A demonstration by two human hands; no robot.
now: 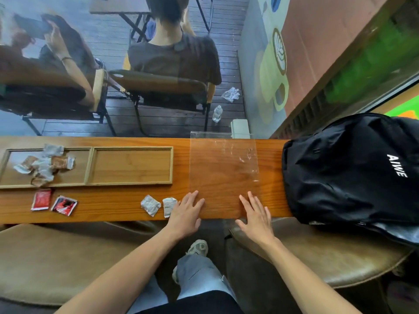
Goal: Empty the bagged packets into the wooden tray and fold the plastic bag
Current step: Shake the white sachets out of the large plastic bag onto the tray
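The left hand (186, 214) lies flat with fingers straight and spread, pressing on the near left corner of the plastic bag (224, 175). The right hand (257, 215) does the same at the bag's near right corner, palm down, fingers straight. The bag itself is clear, spread flat on the table (113, 205) and reaching from the near edge to past the far edge.

Just left of the bag, beside the left hand, lie two white packets (150, 205) on the bare wood. Farther left of the bag sits the wooden tray (91, 165), with two compartments; a heap of crumpled packets (45, 165) fills part of the one farther from the bag. Two red packets (53, 202) lie on the table in front of that compartment. Right of the bag, a black backpack (353, 171) rests on the table end.
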